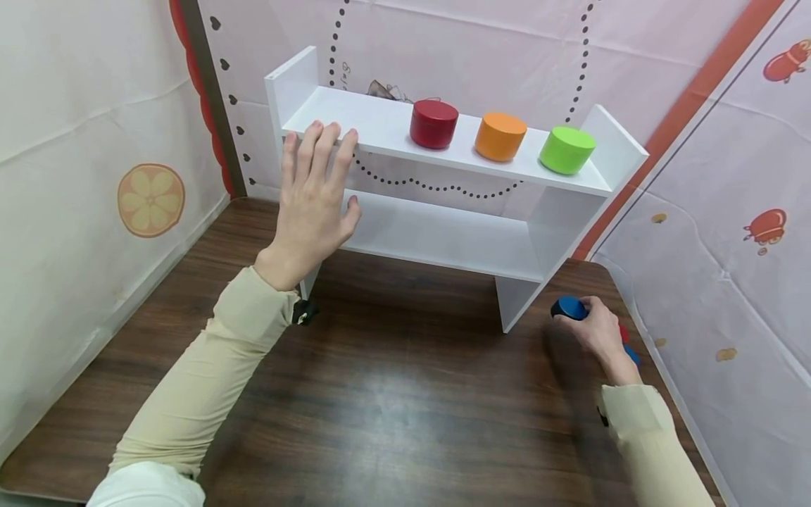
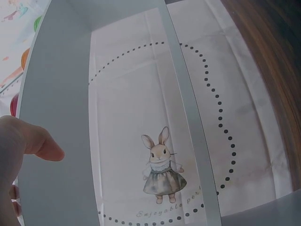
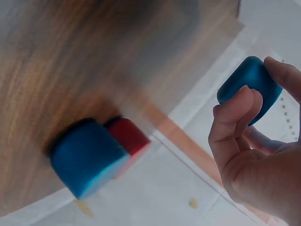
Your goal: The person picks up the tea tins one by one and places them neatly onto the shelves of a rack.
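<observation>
In the head view my right hand [image 1: 595, 325] pinches a round blue tin [image 1: 569, 308] above the table, right of the white shelf. The right wrist view shows thumb and fingers gripping this tin [image 3: 249, 84] by its sides. My left hand [image 1: 313, 201] has its fingers spread, with the fingertips at the front edge of the upper board [image 1: 367, 127]; the thumb points right. On that board stand a red tin [image 1: 434, 124], an orange tin [image 1: 500, 137] and a lime-green tin [image 1: 567, 151] in a row.
A second blue tin [image 3: 87, 157] and a red tin [image 3: 129, 139] stand on the table, mostly hidden behind the right hand in the head view. The white shelf's lower board [image 1: 443, 236] runs beneath the upper one. Fabric walls enclose the dark wooden table [image 1: 380, 394].
</observation>
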